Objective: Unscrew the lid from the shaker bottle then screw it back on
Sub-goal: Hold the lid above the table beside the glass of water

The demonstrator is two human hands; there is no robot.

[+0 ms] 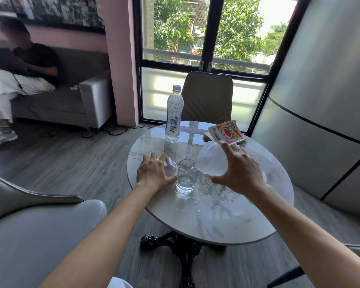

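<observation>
Right now, from the head view, my right hand [238, 171] grips the shaker bottle [211, 160], tipped mouth-down over the rim of a glass [186, 176] that holds a little water. My left hand [155, 173] lies over the lid [170, 167] on the table [227, 221], just left of the glass; its fingers curl around the clear piece, though I cannot tell how firmly, since the plastic blurs there. Lid and bottle are apart, with the glass between them. Beyond stand a capped water bottle [173, 115] and a comic book [227, 133] near the far edge. Small droplets dot the table beside the glass.
</observation>
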